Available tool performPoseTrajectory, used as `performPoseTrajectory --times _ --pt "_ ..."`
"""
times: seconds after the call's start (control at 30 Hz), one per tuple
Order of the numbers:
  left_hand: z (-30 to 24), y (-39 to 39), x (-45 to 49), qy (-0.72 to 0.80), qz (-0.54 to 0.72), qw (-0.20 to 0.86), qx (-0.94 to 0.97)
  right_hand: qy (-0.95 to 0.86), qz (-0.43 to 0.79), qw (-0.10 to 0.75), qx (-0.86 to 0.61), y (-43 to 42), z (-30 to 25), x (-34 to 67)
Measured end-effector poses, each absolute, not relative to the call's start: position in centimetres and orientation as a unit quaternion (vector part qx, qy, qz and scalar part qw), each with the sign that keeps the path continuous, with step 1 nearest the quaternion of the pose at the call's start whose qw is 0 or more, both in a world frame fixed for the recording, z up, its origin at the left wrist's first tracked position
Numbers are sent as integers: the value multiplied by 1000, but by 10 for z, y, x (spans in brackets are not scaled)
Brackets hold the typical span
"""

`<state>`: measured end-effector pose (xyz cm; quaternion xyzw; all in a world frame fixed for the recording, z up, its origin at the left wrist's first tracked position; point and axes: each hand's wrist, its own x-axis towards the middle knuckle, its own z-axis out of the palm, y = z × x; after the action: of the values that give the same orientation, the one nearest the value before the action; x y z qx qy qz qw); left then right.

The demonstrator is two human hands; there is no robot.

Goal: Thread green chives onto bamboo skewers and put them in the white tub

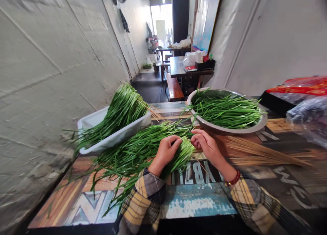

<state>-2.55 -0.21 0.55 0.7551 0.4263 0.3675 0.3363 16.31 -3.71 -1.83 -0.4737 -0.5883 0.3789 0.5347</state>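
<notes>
A loose pile of garlic chives (143,146) lies across the table, with pale cut ends gathered near my hands. My left hand (168,151) is closed around some chives just behind those ends, its thumb and index finger together. Close to the right side of the ends is my right hand (208,148), with its index finger extended and its other fingers curled toward the thumb. Whatever is between those fingers is too small to make out. A thin wooden skewer (203,166) shows below the stalk ends.
On the left, a white plastic tub (114,137) holds chives threaded on skewers (154,113). A metal basin (227,128) at the back right contains more chives. Loose bamboo skewers (263,151) lie to the right, near clear plastic bags (310,115). A wall (51,92) borders the left side.
</notes>
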Motion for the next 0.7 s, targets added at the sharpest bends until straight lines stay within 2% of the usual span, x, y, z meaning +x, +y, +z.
performPoseTrajectory --times 0.13,0.3,0.53,0.7 --pt "14 -1 -34 438 415 329 726 -620 371 495 -483 -51 -5 167" --pt "46 -9 -42 449 452 305 708 -715 265 414 -498 -75 25 155" --pt "126 -40 -56 400 529 343 665 -733 161 492 -442 -70 95 143" --pt "163 -61 -62 355 580 363 637 -772 62 510 -375 -76 146 138"
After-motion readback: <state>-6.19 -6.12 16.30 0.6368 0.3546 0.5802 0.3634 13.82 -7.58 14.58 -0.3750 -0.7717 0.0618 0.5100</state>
